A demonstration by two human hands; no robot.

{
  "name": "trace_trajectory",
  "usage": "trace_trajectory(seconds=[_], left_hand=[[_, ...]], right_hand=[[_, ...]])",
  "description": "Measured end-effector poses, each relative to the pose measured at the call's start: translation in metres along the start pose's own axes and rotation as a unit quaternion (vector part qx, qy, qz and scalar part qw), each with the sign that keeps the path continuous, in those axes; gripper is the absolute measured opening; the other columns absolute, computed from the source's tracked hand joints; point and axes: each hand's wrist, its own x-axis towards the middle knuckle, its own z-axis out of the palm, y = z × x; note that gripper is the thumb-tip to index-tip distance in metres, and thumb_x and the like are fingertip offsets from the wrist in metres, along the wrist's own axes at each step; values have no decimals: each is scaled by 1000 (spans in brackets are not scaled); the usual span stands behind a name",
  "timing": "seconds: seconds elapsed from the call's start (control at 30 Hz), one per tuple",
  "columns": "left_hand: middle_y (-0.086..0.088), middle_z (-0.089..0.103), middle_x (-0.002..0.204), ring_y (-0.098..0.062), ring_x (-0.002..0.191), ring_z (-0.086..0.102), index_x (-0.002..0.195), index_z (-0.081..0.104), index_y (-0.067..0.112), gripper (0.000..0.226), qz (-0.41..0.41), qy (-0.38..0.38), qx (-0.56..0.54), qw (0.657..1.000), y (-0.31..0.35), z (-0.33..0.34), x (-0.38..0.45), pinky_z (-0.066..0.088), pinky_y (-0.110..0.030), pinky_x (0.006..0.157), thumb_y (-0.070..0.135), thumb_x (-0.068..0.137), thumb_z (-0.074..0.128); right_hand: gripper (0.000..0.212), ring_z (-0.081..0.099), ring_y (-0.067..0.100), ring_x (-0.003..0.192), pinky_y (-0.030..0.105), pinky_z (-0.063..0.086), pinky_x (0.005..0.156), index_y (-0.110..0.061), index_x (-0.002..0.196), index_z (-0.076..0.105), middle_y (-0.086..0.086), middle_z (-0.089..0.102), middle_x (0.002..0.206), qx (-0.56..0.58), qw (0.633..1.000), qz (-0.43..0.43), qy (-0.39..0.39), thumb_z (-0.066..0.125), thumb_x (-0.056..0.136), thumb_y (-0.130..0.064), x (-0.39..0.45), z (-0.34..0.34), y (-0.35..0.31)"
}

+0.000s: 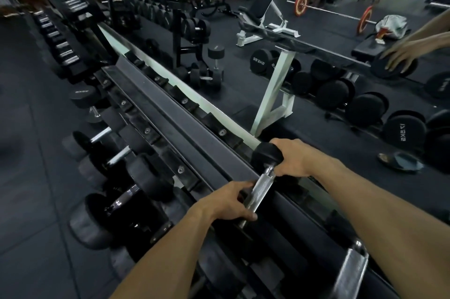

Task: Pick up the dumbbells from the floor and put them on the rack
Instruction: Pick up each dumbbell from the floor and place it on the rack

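A black dumbbell (261, 185) with a knurled steel handle lies across the top tier of the rack (190, 133), its far head against the mirror. My left hand (231, 203) grips the near part of the handle. My right hand (295, 157) is curled over the far rubber head. The near head is hidden under my left hand. Several more dumbbells (136, 177) sit on the lower tier to the left.
A wall mirror (316, 79) runs behind the rack and reflects benches, a barbell, floor dumbbells and my own hand. A steel handle (350, 272) of another dumbbell sits on the rack at lower right. Dark rubber floor (31, 177) lies to the left.
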Motion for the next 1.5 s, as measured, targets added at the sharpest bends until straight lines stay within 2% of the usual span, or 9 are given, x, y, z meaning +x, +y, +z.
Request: trace_trajectory(seconds=[0.17, 0.3, 0.37, 0.5, 0.63, 0.77, 0.83, 1.13, 1.5], left_hand=[[11, 61, 119, -10, 106, 58, 141, 44, 41, 76, -5, 38, -26, 999, -10, 1, -7, 46, -26, 96, 33, 75, 81], [6, 53, 140, -13, 124, 52, 146, 39, 33, 72, -12, 48, -25, 998, -17, -4, -18, 39, -25, 103, 47, 83, 71], [6, 55, 136, -14, 125, 51, 144, 42, 34, 68, -17, 77, -16, 997, -23, -8, -29, 38, -24, 102, 52, 84, 68], [8, 60, 112, -10, 104, 60, 141, 45, 37, 65, -33, 131, -15, 991, -45, -18, -63, 47, -26, 97, 59, 83, 64], [8, 56, 121, -8, 108, 57, 142, 43, 38, 64, -61, 176, -28, 982, -72, -28, -115, 44, -24, 97, 59, 84, 62], [7, 54, 123, -5, 111, 54, 143, 41, 32, 63, -99, 225, -60, 967, -107, -25, -176, 43, -21, 98, 49, 87, 65], [6, 52, 123, -2, 112, 48, 144, 40, 30, 62, -126, 242, -70, 960, -127, -19, -212, 37, -15, 93, 44, 89, 65], [4, 57, 129, -10, 115, 55, 144, 41, 31, 65, -279, 274, -98, 915, -252, 59, -365, 43, -24, 98, 52, 86, 62], [5, 57, 130, -10, 116, 55, 143, 42, 31, 64, -362, 221, -174, 889, -445, 221, -458, 46, -28, 96, 54, 86, 60]], right_hand=[[61, 63, 25, 93, 35, 53, 79, -28, 131, 46, 2, 63, 104, -22, 1000, 10, -10, 75, 78, -24, 3, -1, -8], [67, 64, 25, 88, 40, 56, 80, -25, 137, 39, 4, 63, 100, -66, 998, 24, -6, 72, 79, -31, 2, -1, -21], [66, 64, 25, 86, 42, 56, 79, -22, 137, 39, 3, 63, 100, -113, 993, 10, 15, 69, 79, -36, 1, -2, -32], [62, 56, 30, 111, 54, 44, 101, -20, 136, 44, 7, 60, 118, -146, 985, -66, 65, 65, 81, -41, -2, 1, -69], [73, 44, 30, 129, 54, 31, 111, -25, 147, 35, 6, 51, 135, -167, 973, -151, 41, 61, 85, -53, -10, 26, -125], [79, 40, 29, 133, 49, 34, 111, -26, 150, 29, 5, 46, 143, -151, 962, -228, -14, 60, 85, -57, -22, 65, -186], [79, 41, 28, 133, 45, 37, 109, -25, 150, 29, 5, 47, 142, -147, 954, -259, -35, 61, 85, -56, -30, 90, -218], [83, 38, 22, 137, 38, 40, 107, -23, 153, 25, 2, 38, 150, -118, 913, -366, -138, 67, 85, -47, -70, 237, -341], [82, 45, 21, 130, 39, 44, 103, -25, 151, 26, 2, 44, 144, -142, 899, -316, -269, 68, 84, -45, -97, 502, -389]])
